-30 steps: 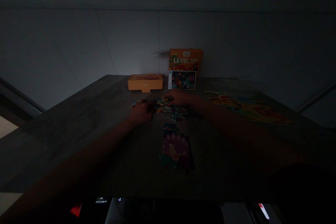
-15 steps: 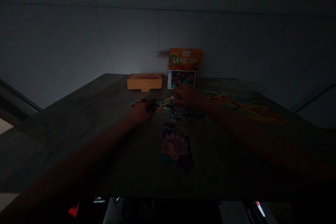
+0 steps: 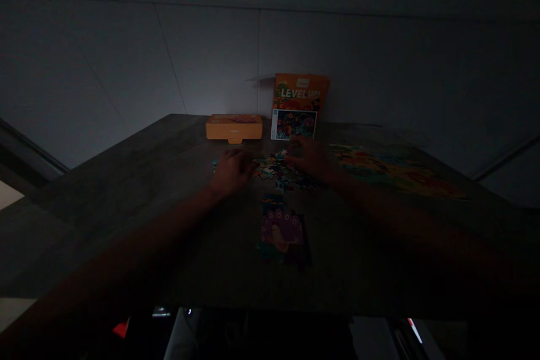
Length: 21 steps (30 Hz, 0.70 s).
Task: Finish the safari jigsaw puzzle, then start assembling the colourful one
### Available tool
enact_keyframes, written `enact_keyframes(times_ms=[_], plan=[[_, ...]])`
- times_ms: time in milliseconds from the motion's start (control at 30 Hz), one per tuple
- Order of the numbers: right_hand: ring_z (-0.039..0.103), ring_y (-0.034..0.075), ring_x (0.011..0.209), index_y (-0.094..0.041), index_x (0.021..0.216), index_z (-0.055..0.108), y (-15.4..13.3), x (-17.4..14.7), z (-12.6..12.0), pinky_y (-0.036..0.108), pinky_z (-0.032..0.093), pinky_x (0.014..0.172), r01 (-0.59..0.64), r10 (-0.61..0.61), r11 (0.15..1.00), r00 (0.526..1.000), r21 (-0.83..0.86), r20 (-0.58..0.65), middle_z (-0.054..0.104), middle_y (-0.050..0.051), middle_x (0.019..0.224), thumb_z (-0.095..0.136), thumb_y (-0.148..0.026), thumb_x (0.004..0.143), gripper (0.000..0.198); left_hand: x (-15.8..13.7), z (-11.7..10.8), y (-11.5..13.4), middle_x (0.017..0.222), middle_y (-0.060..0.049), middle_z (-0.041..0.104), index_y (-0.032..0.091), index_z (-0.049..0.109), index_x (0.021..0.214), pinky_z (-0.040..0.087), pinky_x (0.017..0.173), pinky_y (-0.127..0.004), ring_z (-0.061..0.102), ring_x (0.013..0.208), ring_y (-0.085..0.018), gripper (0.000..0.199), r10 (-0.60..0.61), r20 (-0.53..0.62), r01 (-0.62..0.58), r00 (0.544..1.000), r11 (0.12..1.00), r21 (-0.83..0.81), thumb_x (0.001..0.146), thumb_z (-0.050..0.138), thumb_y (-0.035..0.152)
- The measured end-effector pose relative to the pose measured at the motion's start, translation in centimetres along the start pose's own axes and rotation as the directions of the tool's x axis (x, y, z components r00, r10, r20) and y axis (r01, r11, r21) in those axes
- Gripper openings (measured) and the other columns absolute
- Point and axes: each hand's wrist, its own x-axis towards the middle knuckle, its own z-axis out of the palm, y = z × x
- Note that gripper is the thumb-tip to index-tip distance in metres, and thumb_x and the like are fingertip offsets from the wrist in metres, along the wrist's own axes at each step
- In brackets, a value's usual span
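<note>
Several loose jigsaw puzzle pieces (image 3: 270, 170) lie in a pile on the dark table (image 3: 139, 180). My left hand (image 3: 233, 171) rests at the pile's left side with fingers bent over the pieces; the dim light hides whether it grips one. At the right side of the pile, my right hand (image 3: 309, 156) reaches over the pieces, its fingers curled down and their tips hard to make out. Closer to me lies a joined puzzle section (image 3: 282, 234) with a purple peacock-like bird on it.
An orange box (image 3: 234, 128) lies flat at the back. Beside it an orange "LEVEL UP!" box (image 3: 300, 90) stands against the wall, a picture card (image 3: 294, 125) leaning on its front. A colourful assembled puzzle (image 3: 392, 171) lies on the right.
My left hand has moved slightly right and over the pile. My right hand has shifted a little to the right. The view has tilted slightly.
</note>
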Motion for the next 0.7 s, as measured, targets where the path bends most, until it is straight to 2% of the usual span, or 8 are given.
enact_keyframes(times_ms=[67,167,233,300,367,433,567,700], plan=[[0.062,0.026,0.099,-0.017,0.109,0.059,-1.7,-1.4,-0.2,0.04,0.047,0.087,0.053,-0.047,0.995,0.997,0.088,-0.067,0.067,0.01,0.107,0.072,-0.035,0.078,0.039,-0.4,0.2,0.9,0.106,-0.011,0.068,0.014,0.063,0.117,0.052,0.082,-0.035,0.064,0.095,-0.023,0.038,0.012,0.04,0.0,0.999,0.961,-0.278,0.09,0.053,0.038],[0.06,0.026,0.101,-0.02,0.105,0.061,-4.3,-4.3,-0.6,0.04,0.047,0.089,0.174,-0.156,0.976,0.978,0.132,-0.136,0.065,0.009,0.106,0.068,-0.036,0.082,0.029,-1.4,1.2,2.3,0.083,-0.006,0.069,0.012,0.062,0.11,0.052,0.06,-0.026,0.064,0.071,-0.017,0.037,0.036,0.223,0.123,0.974,0.746,-0.655,0.086,0.058,0.041],[0.059,0.026,0.103,-0.02,0.102,0.062,-5.5,-6.1,-0.8,0.039,0.048,0.089,0.263,-0.235,0.954,0.955,0.146,-0.183,0.062,0.01,0.106,0.068,-0.034,0.082,0.025,-2.1,1.8,2.9,0.075,-0.003,0.066,0.013,0.06,0.104,0.052,0.055,-0.024,0.063,0.065,-0.016,0.034,-0.011,0.299,0.25,0.954,0.579,-0.776,0.078,0.069,0.033],[0.06,0.024,0.1,-0.02,0.098,0.062,-5.9,-7.3,-0.9,0.039,0.049,0.087,0.315,-0.28,0.936,0.936,0.159,-0.212,0.062,0.009,0.103,0.068,-0.032,0.084,0.02,-2.4,2.0,3.2,0.076,-0.002,0.065,0.013,0.06,0.097,0.053,0.055,-0.024,0.062,0.063,-0.014,0.032,-0.075,0.332,0.33,0.94,0.44,-0.835,0.071,0.074,0.026],[0.061,0.022,0.096,-0.021,0.097,0.062,-5.7,-7.8,-0.8,0.037,0.051,0.085,0.365,-0.331,0.913,0.924,0.182,-0.191,0.062,0.008,0.099,0.065,-0.03,0.086,0.015,-2.3,1.8,3.0,0.082,-0.003,0.066,0.013,0.062,0.094,0.054,0.057,-0.024,0.062,0.064,-0.013,0.03,-0.1,0.331,0.343,0.938,0.374,-0.861,0.069,0.075,0.023],[0.062,0.02,0.094,-0.021,0.097,0.062,-5.4,-7.8,-0.5,0.036,0.052,0.083,0.404,-0.385,0.89,0.914,0.211,-0.126,0.063,0.007,0.097,0.063,-0.029,0.088,0.011,-2.0,1.4,2.5,0.084,-0.003,0.067,0.013,0.065,0.093,0.055,0.058,-0.024,0.062,0.065,-0.012,0.029,-0.101,0.309,0.322,0.946,0.415,-0.851,0.068,0.075,0.023],[0.061,0.021,0.097,-0.02,0.101,0.063,-4.9,-7.6,0.1,0.036,0.052,0.086,0.435,-0.446,0.88,0.895,0.19,0.02,0.065,0.009,0.102,0.058,-0.022,0.09,0.012,-1.4,0.7,1.5,0.079,-0.003,0.069,0.013,0.07,0.084,0.056,0.057,-0.026,0.064,0.067,-0.015,0.023,-0.096,0.283,0.281,0.954,0.61,-0.741,0.067,0.076,0.027],[0.061,0.022,0.097,-0.019,0.104,0.063,-4.7,-7.7,0.5,0.038,0.051,0.087,0.447,-0.454,0.886,0.89,0.127,0.04,0.066,0.01,0.103,0.057,-0.019,0.09,0.015,-1.2,0.8,0.9,0.077,-0.004,0.069,0.014,0.071,0.078,0.057,0.056,-0.028,0.065,0.066,-0.017,0.023,-0.07,0.302,0.274,0.951,0.645,-0.714,0.065,0.079,0.032]])
